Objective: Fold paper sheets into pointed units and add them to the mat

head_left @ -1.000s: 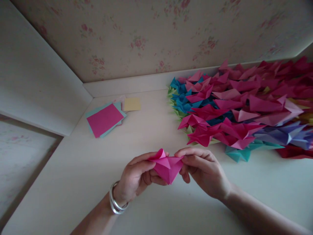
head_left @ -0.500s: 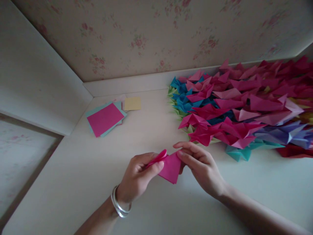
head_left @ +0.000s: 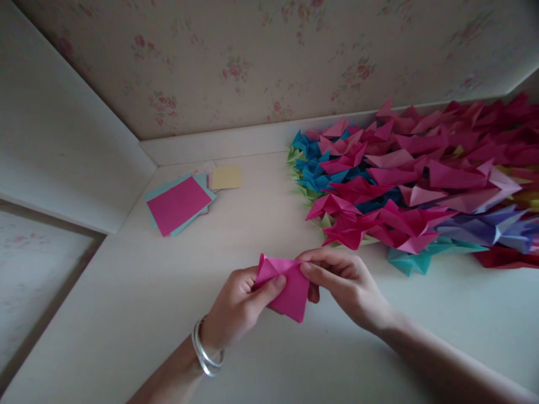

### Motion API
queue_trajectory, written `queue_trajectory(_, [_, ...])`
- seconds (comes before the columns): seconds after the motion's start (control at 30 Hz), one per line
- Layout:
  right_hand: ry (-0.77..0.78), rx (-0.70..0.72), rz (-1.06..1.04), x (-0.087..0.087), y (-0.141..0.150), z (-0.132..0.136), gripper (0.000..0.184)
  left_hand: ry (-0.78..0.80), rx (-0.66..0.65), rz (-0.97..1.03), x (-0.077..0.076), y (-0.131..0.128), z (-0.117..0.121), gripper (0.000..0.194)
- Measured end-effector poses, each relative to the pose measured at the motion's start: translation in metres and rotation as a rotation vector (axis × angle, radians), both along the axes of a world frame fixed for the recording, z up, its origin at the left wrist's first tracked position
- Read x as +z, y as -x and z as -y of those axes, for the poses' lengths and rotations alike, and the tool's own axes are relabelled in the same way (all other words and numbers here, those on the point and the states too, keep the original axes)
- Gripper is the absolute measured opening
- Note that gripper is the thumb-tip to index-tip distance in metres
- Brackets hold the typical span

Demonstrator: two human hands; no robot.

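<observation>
A folded piece of pink origami paper [head_left: 293,297] is held between both hands above the white table. My left hand [head_left: 246,300] grips its left side, thumb lying across the front and fingers behind, mostly hidden. The upper right corner is pinched between thumb and forefinger of my right hand [head_left: 339,283], whose other fingers curl behind. Two layers part a little at the paper's upper left. Silver bangles [head_left: 206,349] circle my left wrist.
Many folded paper pieces [head_left: 391,179], mostly pink with blue, green and purple, crowd the table's back right. A stack of paper sheets [head_left: 179,203], pink on top, lies back left beside a pale yellow sheet [head_left: 226,177]. A flowered wall [head_left: 236,67] rises behind the table [head_left: 168,292].
The raised pink flap now lies flatter, and the paper looks squarer. My left thumb has shifted onto its front face. My right hand keeps hold near the upper right corner.
</observation>
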State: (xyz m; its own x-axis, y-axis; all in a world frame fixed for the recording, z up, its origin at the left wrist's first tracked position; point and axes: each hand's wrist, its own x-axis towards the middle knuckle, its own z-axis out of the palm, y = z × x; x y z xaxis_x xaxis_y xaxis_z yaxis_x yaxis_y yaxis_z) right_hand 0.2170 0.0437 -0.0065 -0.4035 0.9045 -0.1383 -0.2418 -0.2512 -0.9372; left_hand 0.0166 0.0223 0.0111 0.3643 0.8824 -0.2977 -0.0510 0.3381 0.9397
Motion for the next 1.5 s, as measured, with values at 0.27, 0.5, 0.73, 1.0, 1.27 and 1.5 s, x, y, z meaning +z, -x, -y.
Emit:
queue_trajectory(0.27, [0.084, -0.018, -0.113, -0.007, 0.000, 0.000, 0.010, 0.066, -0.014, 0.165, 0.002, 0.003, 0.000, 0.027])
queue_trajectory(0.5, [0.260, 0.003, -0.373, 0.007, -0.002, -0.004, 0.010, 0.334, -0.041, 0.474, 0.004, 0.010, 0.007, 0.030])
queue_trajectory(0.73, [0.264, -0.063, -0.327, 0.005, -0.001, -0.005, 0.011, 0.270, 0.011, 0.435, 0.004, 0.007, 0.005, 0.020])
queue_trajectory(1.0, [0.008, -0.194, 0.000, -0.007, -0.002, -0.001, 0.014, -0.019, 0.129, -0.058, 0.000, -0.001, 0.000, 0.027])
queue_trajectory(1.27, [0.059, 0.005, -0.063, -0.006, -0.002, -0.001, 0.016, -0.316, 0.123, -0.089, 0.000, 0.000, 0.001, 0.033])
queue_trajectory(1.5, [0.246, -0.051, -0.245, 0.001, 0.001, -0.005, 0.011, -0.054, 0.086, 0.131, -0.004, 0.004, 0.004, 0.023])
